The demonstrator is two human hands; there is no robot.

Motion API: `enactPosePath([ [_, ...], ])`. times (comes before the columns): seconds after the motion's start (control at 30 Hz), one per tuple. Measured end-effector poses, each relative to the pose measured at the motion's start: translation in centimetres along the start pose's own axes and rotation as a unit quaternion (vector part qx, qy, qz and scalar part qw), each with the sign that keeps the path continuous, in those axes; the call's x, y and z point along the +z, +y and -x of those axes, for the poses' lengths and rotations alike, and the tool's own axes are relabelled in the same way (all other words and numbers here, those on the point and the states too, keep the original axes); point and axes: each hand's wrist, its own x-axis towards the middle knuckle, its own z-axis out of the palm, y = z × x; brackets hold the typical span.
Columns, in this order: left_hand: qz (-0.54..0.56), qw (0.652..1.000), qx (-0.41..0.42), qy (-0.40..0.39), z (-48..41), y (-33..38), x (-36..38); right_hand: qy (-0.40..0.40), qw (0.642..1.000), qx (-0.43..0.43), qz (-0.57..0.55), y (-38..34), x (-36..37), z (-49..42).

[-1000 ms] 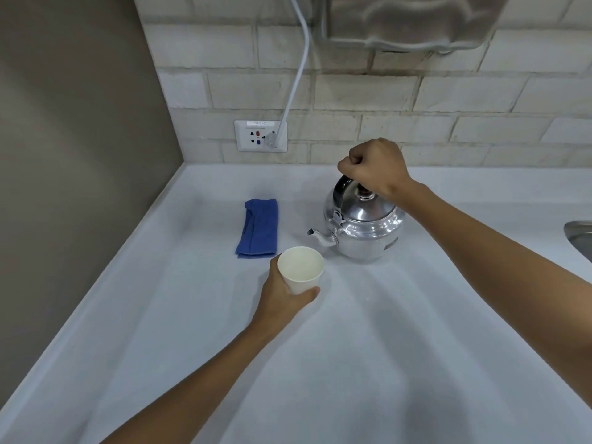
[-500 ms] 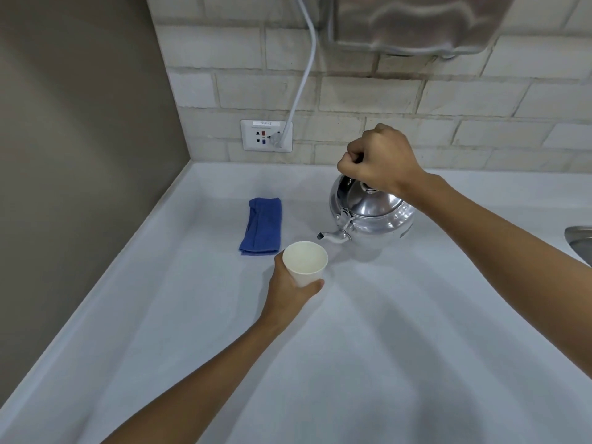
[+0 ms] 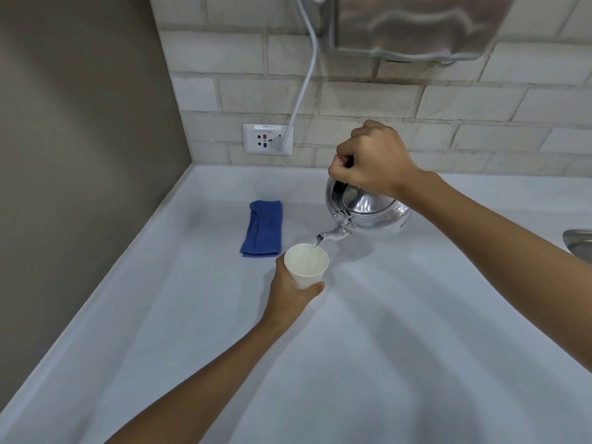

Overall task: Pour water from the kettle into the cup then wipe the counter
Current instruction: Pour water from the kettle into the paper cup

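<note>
A shiny metal kettle (image 3: 368, 209) hangs above the white counter (image 3: 384, 331), tilted spout-down to the left. My right hand (image 3: 373, 158) is closed around its top handle. A thin stream of water runs from the spout (image 3: 331, 234) into a white paper cup (image 3: 306, 265). My left hand (image 3: 290, 291) grips the cup from below and from the near side, and holds it just under the spout. A folded blue cloth (image 3: 263, 229) lies flat on the counter, to the left of the cup and apart from it.
A brick wall runs along the back with a socket (image 3: 267, 138) and a white cable (image 3: 306, 75) plugged in. A steel appliance (image 3: 413, 24) hangs above. A brown wall (image 3: 80, 139) closes the left side. A sink rim (image 3: 578, 240) shows at the right edge.
My right hand has lifted the kettle off the counter and tipped it towards the cup. Water now flows from the spout. My left hand still holds the cup.
</note>
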Motion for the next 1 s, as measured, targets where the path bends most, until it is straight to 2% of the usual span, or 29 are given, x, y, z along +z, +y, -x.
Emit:
enactPosePath([
  [1.0, 0.009, 1.0, 0.007, 0.008, 0.1, -0.3, -0.1, -0.024, 0.999, -0.015, 0.034, -1.2, -1.6, -0.3],
])
